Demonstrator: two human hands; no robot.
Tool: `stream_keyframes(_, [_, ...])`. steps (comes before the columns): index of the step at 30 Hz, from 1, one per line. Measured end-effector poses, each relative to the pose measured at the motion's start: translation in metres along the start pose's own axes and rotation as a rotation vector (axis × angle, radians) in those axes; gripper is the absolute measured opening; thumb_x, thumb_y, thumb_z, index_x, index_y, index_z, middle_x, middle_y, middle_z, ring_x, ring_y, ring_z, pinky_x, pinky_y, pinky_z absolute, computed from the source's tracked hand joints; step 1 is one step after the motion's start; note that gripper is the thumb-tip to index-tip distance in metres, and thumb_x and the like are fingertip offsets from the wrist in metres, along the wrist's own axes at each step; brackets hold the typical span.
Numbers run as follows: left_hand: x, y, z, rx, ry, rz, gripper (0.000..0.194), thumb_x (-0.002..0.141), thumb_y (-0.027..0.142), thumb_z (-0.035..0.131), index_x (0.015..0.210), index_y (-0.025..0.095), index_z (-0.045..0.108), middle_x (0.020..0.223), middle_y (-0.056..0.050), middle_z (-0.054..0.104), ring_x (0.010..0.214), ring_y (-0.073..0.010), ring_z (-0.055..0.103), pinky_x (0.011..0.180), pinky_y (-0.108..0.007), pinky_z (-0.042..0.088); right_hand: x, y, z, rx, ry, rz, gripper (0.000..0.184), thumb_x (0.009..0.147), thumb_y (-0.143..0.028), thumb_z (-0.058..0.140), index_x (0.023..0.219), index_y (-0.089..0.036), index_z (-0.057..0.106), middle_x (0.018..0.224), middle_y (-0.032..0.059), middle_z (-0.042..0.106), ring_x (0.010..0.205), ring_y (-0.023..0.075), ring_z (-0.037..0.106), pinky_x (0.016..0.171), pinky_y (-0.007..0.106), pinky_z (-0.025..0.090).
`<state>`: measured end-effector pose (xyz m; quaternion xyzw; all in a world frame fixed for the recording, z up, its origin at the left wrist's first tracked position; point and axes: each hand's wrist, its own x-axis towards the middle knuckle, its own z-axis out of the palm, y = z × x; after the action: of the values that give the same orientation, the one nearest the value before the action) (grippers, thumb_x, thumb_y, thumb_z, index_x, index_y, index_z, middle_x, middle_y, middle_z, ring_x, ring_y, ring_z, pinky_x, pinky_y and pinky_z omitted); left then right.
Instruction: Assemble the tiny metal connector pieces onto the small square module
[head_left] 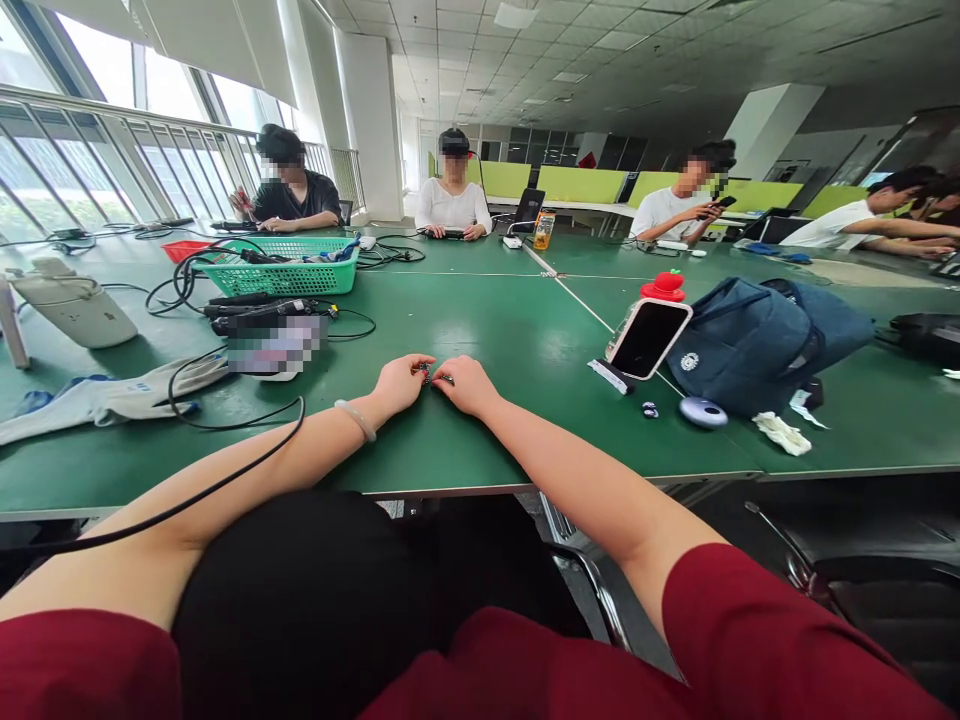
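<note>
Head view: two hands (400, 386) (468, 387) pinch small dark parts (426, 373), number unclear, with one basket (281, 277) and one phone (648, 339) beyond.

1. Windows (169, 80) upper left, bright with daylight; pale blinds (217, 40) hang over part of them.
2. A metal railing (135, 165) runs along the windows.
3. A white pillar (369, 120) stands upper centre-left, another upper right.
4. The ceiling (465, 50) is tiled, with light panels (515, 15).
5. Yellow-green partitions (574, 186) line the back, behind the green table (465, 300) across the middle.
6. A black chair (885, 600) sits lower right on grey floor (645, 570).
</note>
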<state>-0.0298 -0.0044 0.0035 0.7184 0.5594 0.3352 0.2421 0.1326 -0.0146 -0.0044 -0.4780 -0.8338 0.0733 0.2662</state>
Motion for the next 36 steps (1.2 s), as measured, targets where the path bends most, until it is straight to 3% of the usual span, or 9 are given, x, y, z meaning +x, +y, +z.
stream_keyframes(5, [0.001, -0.010, 0.000, -0.108, -0.048, 0.007, 0.042, 0.081, 0.018, 0.054, 0.122, 0.016, 0.062, 0.098, -0.008, 0.072, 0.075, -0.0149, 0.067, 0.083, -0.032, 0.054, -0.007, 0.005, -0.007, 0.136, 0.026, 0.061, 0.015, 0.087, -0.022, 0.056, 0.088, -0.019, 0.071, 0.087, 0.0028, 0.071, 0.085, 0.0164, 0.058, 0.079, 0.029, 0.043])
stream_keyframes(14, [-0.007, -0.010, -0.003, -0.165, -0.166, 0.078, 0.048, 0.077, 0.019, 0.060, 0.125, 0.015, 0.061, 0.103, -0.008, 0.073, 0.090, -0.0193, 0.068, 0.092, -0.036, 0.051, -0.005, 0.006, -0.004, 0.377, 0.085, 0.104, 0.007, 0.079, -0.016, 0.061, 0.080, -0.018, 0.068, 0.082, -0.0009, 0.070, 0.076, 0.0113, 0.062, 0.078, 0.025, 0.047])
stream_keyframes(19, [-0.015, -0.003, -0.005, -0.037, -0.146, 0.191, 0.042, 0.081, 0.021, 0.057, 0.122, 0.021, 0.065, 0.106, -0.004, 0.073, 0.093, -0.0210, 0.067, 0.092, -0.035, 0.049, -0.003, 0.008, 0.002, 0.471, 0.096, 0.106, 0.007, 0.078, -0.014, 0.060, 0.082, -0.018, 0.063, 0.085, -0.0003, 0.070, 0.079, 0.0112, 0.064, 0.080, 0.027, 0.050])
stream_keyframes(26, [-0.019, 0.000, -0.006, 0.170, -0.095, 0.244, 0.043, 0.083, 0.019, 0.056, 0.126, 0.024, 0.062, 0.111, -0.004, 0.071, 0.094, -0.0217, 0.066, 0.090, -0.034, 0.049, -0.004, 0.008, 0.004, 0.509, 0.117, 0.086, 0.015, 0.077, -0.010, 0.060, 0.089, -0.020, 0.057, 0.083, -0.0002, 0.069, 0.078, 0.0119, 0.065, 0.082, 0.030, 0.050])
stream_keyframes(31, [-0.022, 0.003, -0.006, 0.143, -0.082, 0.271, 0.041, 0.083, 0.017, 0.057, 0.124, 0.023, 0.064, 0.111, -0.003, 0.072, 0.095, -0.0213, 0.067, 0.091, -0.033, 0.050, -0.006, 0.006, 0.001, 0.471, 0.136, 0.053, 0.018, 0.078, -0.010, 0.060, 0.092, -0.021, 0.055, 0.085, -0.0005, 0.070, 0.078, 0.0119, 0.064, 0.083, 0.029, 0.049])
stream_keyframes(36, [-0.025, 0.005, -0.004, 0.042, -0.070, 0.199, 0.042, 0.082, 0.015, 0.059, 0.123, 0.019, 0.062, 0.105, -0.004, 0.073, 0.093, -0.0200, 0.068, 0.091, -0.031, 0.052, -0.007, 0.003, -0.001, 0.427, 0.122, 0.050, 0.020, 0.078, -0.013, 0.060, 0.095, -0.021, 0.055, 0.084, -0.0014, 0.070, 0.077, 0.0121, 0.062, 0.083, 0.030, 0.047])
